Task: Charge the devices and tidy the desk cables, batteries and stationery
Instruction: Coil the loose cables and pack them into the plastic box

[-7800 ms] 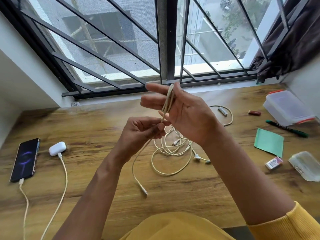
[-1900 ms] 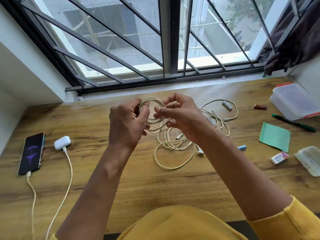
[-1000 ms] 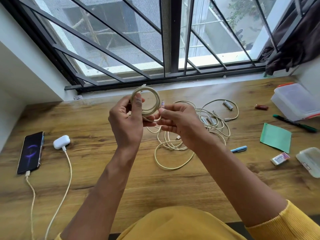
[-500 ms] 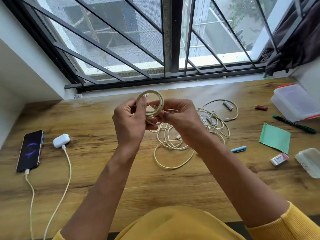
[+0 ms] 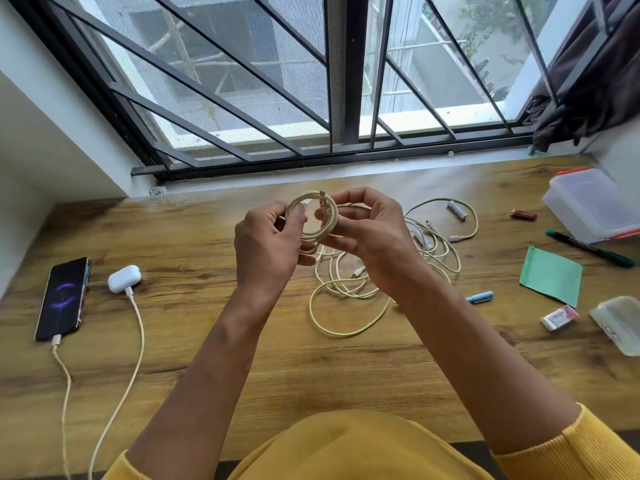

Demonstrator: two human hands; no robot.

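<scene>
Since half a second ago both hands have stayed raised over the desk point(image 5: 214, 358), and the connector end has come up to the top of the coiled cable point(image 5: 320, 218). My left hand point(image 5: 266, 251) pinches the coil's near side with thumb curled over it; my right hand point(image 5: 367, 237) grips the far side. If I loosen either pinch, I judge the springy loops would pop open and drop into the loose cables point(image 5: 349, 289) just beneath. Farther right, past the blue pen point(image 5: 479, 297), the small clear box point(image 5: 618, 323) seems empty, though I cannot be sure. Farthest right, the lidded clear container point(image 5: 588, 204) shows nothing inside.
</scene>
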